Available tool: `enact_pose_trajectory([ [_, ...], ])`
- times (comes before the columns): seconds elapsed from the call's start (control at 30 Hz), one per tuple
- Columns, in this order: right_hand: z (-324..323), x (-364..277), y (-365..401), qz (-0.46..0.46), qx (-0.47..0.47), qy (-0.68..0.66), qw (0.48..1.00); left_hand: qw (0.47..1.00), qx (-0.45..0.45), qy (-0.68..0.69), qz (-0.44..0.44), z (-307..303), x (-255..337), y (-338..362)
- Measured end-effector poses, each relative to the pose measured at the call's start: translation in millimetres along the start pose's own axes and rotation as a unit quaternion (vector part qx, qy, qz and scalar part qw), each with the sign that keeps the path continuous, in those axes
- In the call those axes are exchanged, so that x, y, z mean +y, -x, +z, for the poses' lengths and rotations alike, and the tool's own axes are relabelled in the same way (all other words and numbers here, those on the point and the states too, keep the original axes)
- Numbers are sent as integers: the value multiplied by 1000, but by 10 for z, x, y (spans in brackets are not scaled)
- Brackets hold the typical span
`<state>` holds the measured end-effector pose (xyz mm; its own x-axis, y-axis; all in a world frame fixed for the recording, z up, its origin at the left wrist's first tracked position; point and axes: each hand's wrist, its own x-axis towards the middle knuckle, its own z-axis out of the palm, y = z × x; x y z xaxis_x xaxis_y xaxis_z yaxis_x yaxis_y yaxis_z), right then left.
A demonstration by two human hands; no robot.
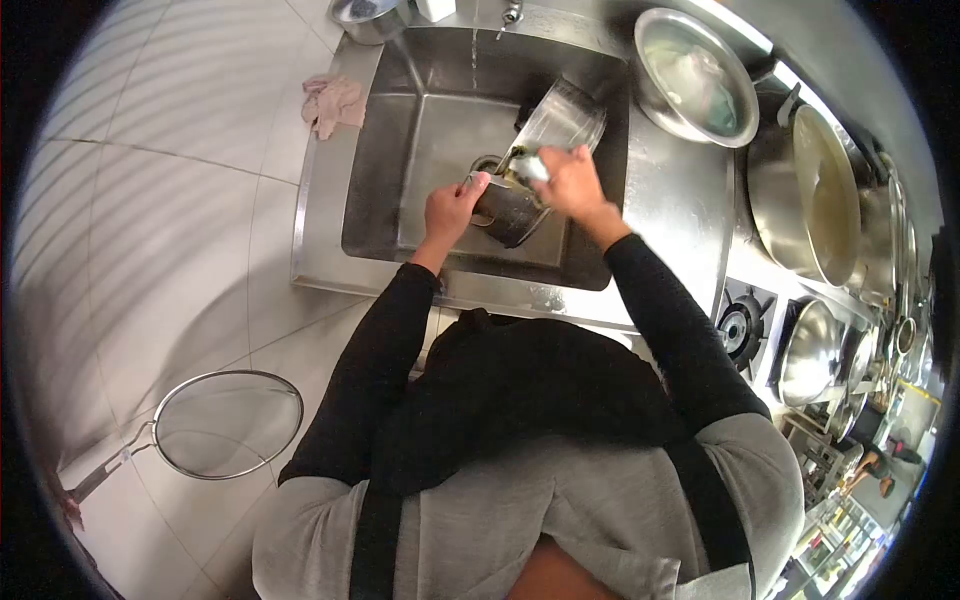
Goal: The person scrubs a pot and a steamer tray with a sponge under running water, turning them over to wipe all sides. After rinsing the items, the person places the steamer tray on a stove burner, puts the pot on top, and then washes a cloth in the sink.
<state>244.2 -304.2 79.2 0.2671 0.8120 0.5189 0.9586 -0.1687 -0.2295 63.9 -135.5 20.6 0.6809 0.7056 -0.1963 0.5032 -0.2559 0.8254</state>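
Over the steel sink, my left hand is closed on the handle of a dark pot, which is tilted. My right hand is closed round a whitish, blurred item at the pot's rim; what it is cannot be made out. Behind the pot, a shiny steel pan leans inside the sink. A thin stream of water falls near the sink's back wall.
A pink cloth lies on the sink's left edge. A steel bowl stands at the back right, near large pots and a burner. A round strainer is at lower left. Another person is far right.
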Motion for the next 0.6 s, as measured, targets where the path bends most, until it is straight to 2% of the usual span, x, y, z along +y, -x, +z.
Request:
enact_pose_trajectory([
  [0.07,-138,400,-137,156,-105,49,981,999,16,-38,27,-11,236,-42],
  [0.1,-77,560,-213,265,-11,42,963,996,30,-76,46,-3,375,7],
  [0.13,-140,571,-304,329,-1,79,941,996,28,-76,48,48,499,29],
  [0.2,-147,323,-173,163,-68,94,980,985,60,77,142,138,689,-45],
  [0.23,-153,245,-100,-61,-3,3,998,992,43,28,114,147,719,-113],
  [0.27,-148,257,-79,-22,-72,0,997,992,43,29,112,149,733,-127],
  [0.33,-171,509,-223,233,-182,12,955,998,17,32,57,123,761,-150],
  [0.37,-257,449,-321,344,-111,9,932,998,16,29,56,134,729,-161],
  [0.4,-159,434,-190,346,-110,8,932,998,15,29,55,153,706,-181],
  [0.43,-44,388,-33,177,-74,8,981,998,17,30,59,170,717,-248],
  [0.47,3,357,76,1,-37,11,999,997,18,31,64,168,754,-301],
  [0.5,-228,241,52,-12,-113,-22,993,998,12,18,51,162,738,-287],
  [0.53,-318,277,33,-10,-118,-27,993,999,4,3,32,155,682,-222],
  [0.57,-377,447,-26,58,-136,0,989,1000,4,1,29,158,684,-210],
  [0.6,-414,626,-119,126,-153,28,980,997,-3,71,39,180,721,-227],
])
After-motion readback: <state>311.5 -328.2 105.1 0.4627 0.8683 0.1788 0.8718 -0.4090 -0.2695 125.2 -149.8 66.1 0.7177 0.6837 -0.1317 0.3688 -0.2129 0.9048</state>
